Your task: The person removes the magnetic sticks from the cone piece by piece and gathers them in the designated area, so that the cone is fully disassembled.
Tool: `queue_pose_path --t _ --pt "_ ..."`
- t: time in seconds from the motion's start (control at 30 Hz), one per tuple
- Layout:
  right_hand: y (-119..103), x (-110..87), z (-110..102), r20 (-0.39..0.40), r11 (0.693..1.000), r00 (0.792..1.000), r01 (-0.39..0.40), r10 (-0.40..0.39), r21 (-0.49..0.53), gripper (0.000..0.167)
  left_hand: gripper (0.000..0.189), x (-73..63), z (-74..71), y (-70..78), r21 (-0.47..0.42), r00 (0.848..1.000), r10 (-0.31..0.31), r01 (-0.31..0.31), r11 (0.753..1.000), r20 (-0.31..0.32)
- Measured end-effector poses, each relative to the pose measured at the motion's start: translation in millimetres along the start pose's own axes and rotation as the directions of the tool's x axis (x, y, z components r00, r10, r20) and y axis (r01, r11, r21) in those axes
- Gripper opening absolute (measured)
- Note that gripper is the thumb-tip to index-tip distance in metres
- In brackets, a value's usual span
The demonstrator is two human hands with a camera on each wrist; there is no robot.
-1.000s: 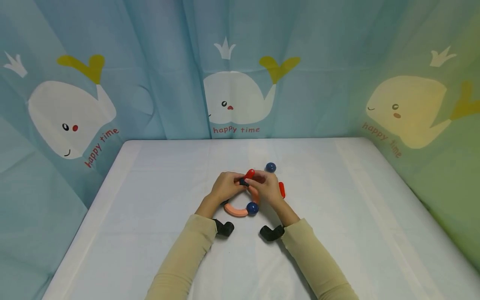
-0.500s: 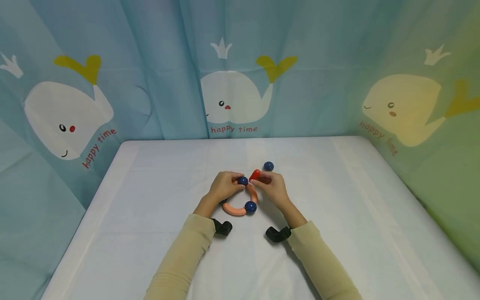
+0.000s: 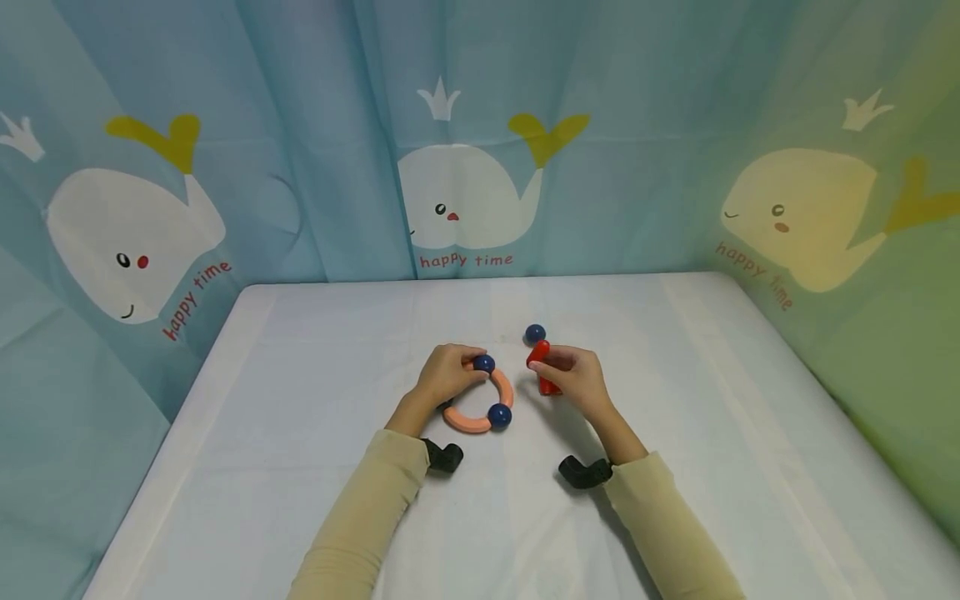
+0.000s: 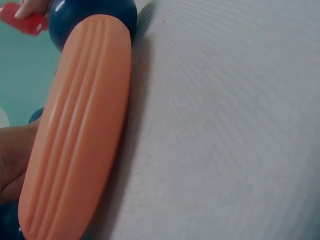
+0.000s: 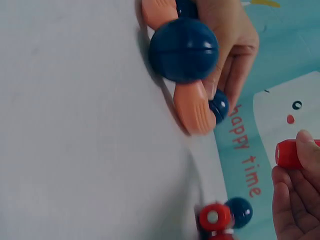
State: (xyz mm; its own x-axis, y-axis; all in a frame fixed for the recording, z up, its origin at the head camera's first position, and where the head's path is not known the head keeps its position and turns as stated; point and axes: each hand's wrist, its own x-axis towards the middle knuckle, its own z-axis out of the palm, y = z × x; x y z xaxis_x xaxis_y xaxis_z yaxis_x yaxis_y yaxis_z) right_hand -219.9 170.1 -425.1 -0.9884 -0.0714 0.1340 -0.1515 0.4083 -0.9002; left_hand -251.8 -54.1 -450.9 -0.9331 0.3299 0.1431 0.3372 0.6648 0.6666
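Note:
A ring of orange curved rods [image 3: 468, 421] joined by blue balls [image 3: 499, 416] lies on the table. My left hand [image 3: 447, 373] is at its far left side, pinching the far blue ball [image 3: 483, 363] between thumb and fingers; part of the ring is hidden behind this hand. To the right, apart from the ring, my right hand [image 3: 579, 377] pinches a short red rod [image 3: 540, 352] between thumb and fingers. That rod's free end shows in the right wrist view, and the close orange curved rod [image 4: 80, 125] fills much of the left wrist view.
Just below the right fingers lies more red rod [image 3: 549, 386] on the table. A loose blue ball [image 3: 535, 334] sits beyond the right hand. Black wrist mounts [image 3: 585, 472] stick out from the sleeves. A blue curtain [image 3: 330, 167] with whale prints hangs behind the white table [image 3: 300, 375].
My right hand has drawn away from the far blue ball to the right, carrying the red rod over to the loose red piece. My left hand keeps its place on the ball.

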Motion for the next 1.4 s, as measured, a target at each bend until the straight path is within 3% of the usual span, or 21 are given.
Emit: queue_pose_path --t 0.43,0.73,0.9,1.13,1.4 --pt "12.3 -6.6 -28.6 0.001 0.995 0.996 -0.090 0.090 -0.045 0.044 0.038 -0.3 -0.5 0.9 -0.008 1.000 -0.010 0.010 1.000 0.006" --pt "20.1 -8.5 -48.3 0.046 0.978 0.981 -0.186 0.191 -0.095 0.047 0.038 -0.3 -0.9 0.7 -0.008 1.000 -0.001 0.001 1.000 -0.004" --pt "19.9 -8.4 -52.0 0.055 0.963 0.969 -0.233 0.242 -0.136 0.050 0.038 -0.3 -0.3 -0.4 -0.015 1.000 0.001 -0.001 1.000 -0.009" --pt "19.9 -7.3 -53.3 0.072 0.929 0.935 -0.331 0.346 -0.168 0.051 0.038 -0.9 -0.2 -0.3 -0.027 1.000 -0.013 0.013 1.000 -0.002" --pt "24.3 -7.4 -51.9 0.089 0.917 0.924 -0.349 0.371 -0.194 0.049 0.038 -1.0 -0.1 -0.1 -0.039 1.000 -0.007 0.007 0.999 -0.008"
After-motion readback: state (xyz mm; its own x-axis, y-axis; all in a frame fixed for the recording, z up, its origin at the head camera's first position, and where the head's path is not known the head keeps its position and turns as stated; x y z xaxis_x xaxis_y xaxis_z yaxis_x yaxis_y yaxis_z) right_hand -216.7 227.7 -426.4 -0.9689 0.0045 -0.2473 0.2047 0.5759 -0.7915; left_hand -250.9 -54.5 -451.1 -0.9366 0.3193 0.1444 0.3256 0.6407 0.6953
